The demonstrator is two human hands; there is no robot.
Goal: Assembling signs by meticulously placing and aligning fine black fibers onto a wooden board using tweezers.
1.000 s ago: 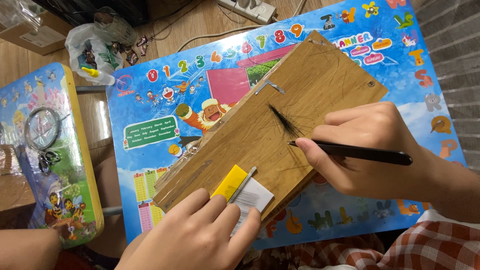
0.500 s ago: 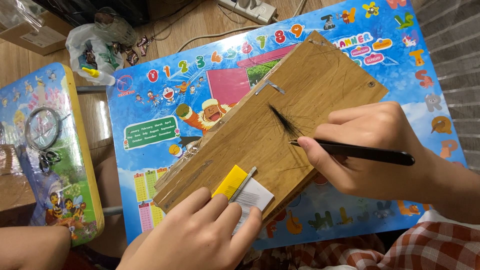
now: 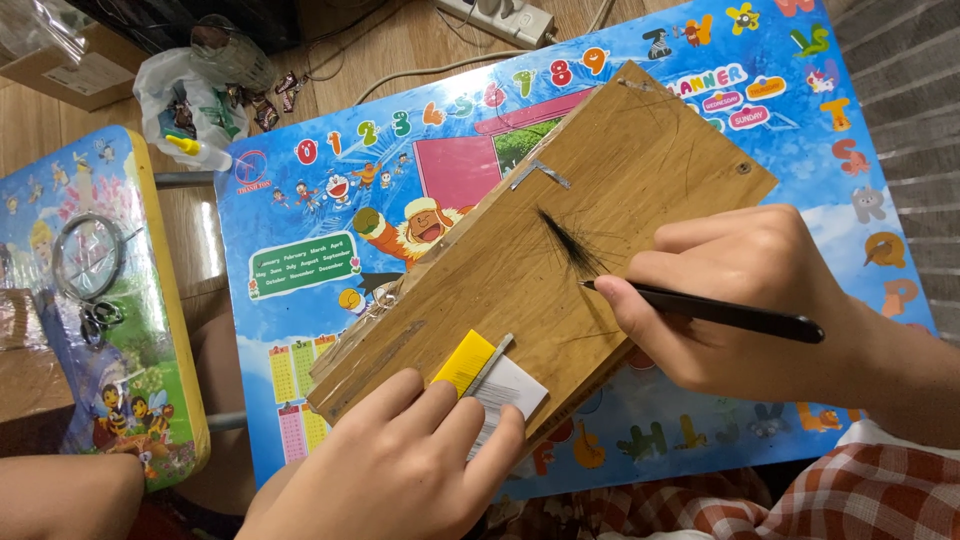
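Observation:
A worn wooden board lies slanted across a colourful children's table. On the board's middle sits a small tuft of fine black strands. My right hand grips a thin black tweezer-like tool, its tip touching the lower end of the tuft. My left hand rests on the board's near corner, fingers pressing a white and yellow card with a thin metal strip lying across it. A small metal clip lies on the board's upper part.
A second cartoon-printed table stands at left, bearing a wire ring and small scissors. Plastic bags and a power strip lie on the wooden floor beyond. Checked fabric shows at bottom right.

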